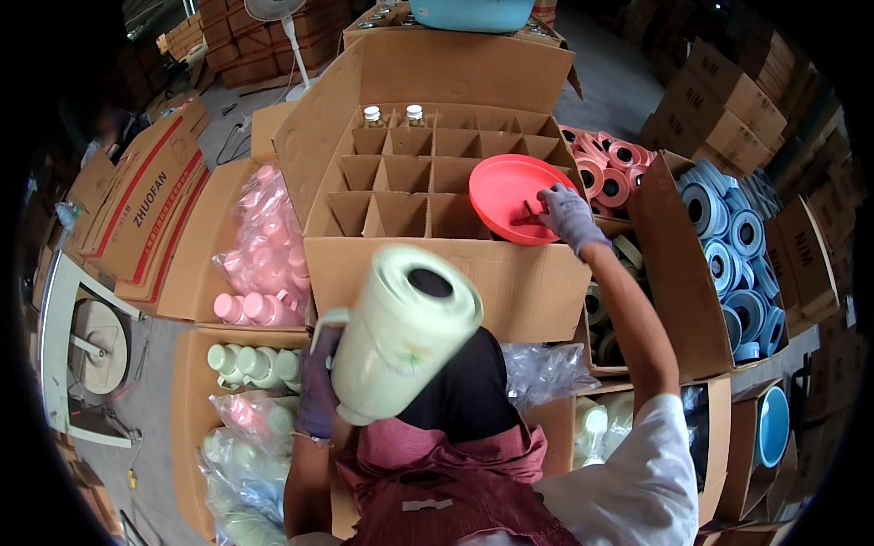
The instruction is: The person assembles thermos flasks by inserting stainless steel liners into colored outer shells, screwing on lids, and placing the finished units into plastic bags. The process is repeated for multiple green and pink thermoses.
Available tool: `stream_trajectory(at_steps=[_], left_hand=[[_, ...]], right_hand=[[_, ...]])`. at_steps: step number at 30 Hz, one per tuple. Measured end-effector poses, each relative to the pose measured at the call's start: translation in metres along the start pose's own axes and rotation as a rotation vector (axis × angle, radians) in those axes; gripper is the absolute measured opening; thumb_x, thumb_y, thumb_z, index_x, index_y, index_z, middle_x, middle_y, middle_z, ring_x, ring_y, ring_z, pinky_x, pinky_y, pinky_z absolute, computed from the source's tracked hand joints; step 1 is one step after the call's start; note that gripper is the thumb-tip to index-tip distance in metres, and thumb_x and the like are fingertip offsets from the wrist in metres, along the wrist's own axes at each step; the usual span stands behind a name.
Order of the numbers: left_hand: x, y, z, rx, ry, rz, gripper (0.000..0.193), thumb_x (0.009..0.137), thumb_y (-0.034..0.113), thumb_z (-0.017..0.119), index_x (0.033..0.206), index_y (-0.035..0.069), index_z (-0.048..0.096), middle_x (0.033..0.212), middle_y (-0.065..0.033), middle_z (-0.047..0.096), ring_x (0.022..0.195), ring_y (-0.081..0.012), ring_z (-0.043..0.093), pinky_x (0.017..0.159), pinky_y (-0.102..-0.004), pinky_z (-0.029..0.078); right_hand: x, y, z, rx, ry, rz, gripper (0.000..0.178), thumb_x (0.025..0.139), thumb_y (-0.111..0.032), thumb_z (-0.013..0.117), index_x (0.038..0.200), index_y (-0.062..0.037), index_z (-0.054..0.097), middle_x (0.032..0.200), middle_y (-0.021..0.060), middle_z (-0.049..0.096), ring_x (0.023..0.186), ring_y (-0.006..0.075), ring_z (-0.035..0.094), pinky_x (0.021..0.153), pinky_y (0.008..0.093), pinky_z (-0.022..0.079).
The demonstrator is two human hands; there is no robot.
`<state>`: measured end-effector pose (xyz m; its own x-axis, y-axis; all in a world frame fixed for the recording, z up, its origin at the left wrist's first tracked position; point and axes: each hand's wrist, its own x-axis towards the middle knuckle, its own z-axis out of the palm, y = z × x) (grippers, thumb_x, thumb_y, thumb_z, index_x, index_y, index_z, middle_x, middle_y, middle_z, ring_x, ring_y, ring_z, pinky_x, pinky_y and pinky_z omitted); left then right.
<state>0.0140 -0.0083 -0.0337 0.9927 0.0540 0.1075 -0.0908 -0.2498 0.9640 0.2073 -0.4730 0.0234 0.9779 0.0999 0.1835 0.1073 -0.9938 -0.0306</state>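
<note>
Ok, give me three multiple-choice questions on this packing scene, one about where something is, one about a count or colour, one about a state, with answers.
1. Where does the red lid lie?
A. on the floor
B. on the right edge of the divided carton
C. in the box of blue rings

2. How many capped bottles stand in the carton's cells?
A. two
B. five
C. none

3. What is the left hand doing?
A. resting empty
B. tearing tape
C. gripping the pale green jug by its handle

Answers: 1 B, it sits over the carton's right cells under the right hand. 2 A, two caps show in the back row. 3 C, gloved fingers wrap the handle.
</note>
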Motion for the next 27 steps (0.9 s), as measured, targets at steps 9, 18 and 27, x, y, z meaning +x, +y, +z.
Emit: stream_trajectory(at_steps=[9, 18, 27], left_hand=[[0.002, -0.049, -0.035, 0.124, -0.455, 0.046, 0.033, 0.104, 0.018, 0.045, 0.132, 0.002, 0.054, 0.123, -0.0113, 0.064, 0.108, -0.0197, 0.063, 0.094, -0.0341, 0.051], [0.054, -0.062, 0.003, -1.005, -0.82, -0.708, 0.038, 0.105, 0.025, 0.046, 0.134, 0.003, 0.053, 0.128, -0.0131, 0.062, 0.111, -0.0214, 0.064, 0.096, -0.0354, 0.052], [0.047, -0.062, 0.002, -1.069, -0.794, -0.771, 0.04, 0.104, 0.029, 0.047, 0.133, 0.003, 0.055, 0.127, -0.014, 0.063, 0.111, -0.0219, 0.064, 0.095, -0.0366, 0.052]], right_hand=[[-0.011, -0.084, -0.044, 1.439, -0.261, 0.159, 0.015, 0.09, -0.019, 0.064, 0.092, -0.0045, 0.062, 0.088, 0.0091, 0.063, 0.087, 0.022, 0.066, 0.078, 0.0357, 0.054], [-0.094, -0.165, -0.097, 0.059, 0.365, -1.514, 0.017, 0.074, -0.024, 0.062, 0.089, -0.0168, 0.06, 0.114, 0.0066, 0.06, 0.12, 0.0329, 0.053, 0.105, 0.0603, 0.042], [-0.104, -0.185, -0.094, 0.173, 0.189, -1.425, 0.015, 0.079, -0.026, 0.062, 0.089, -0.0155, 0.06, 0.101, 0.0039, 0.06, 0.105, 0.0291, 0.059, 0.096, 0.0413, 0.047]])
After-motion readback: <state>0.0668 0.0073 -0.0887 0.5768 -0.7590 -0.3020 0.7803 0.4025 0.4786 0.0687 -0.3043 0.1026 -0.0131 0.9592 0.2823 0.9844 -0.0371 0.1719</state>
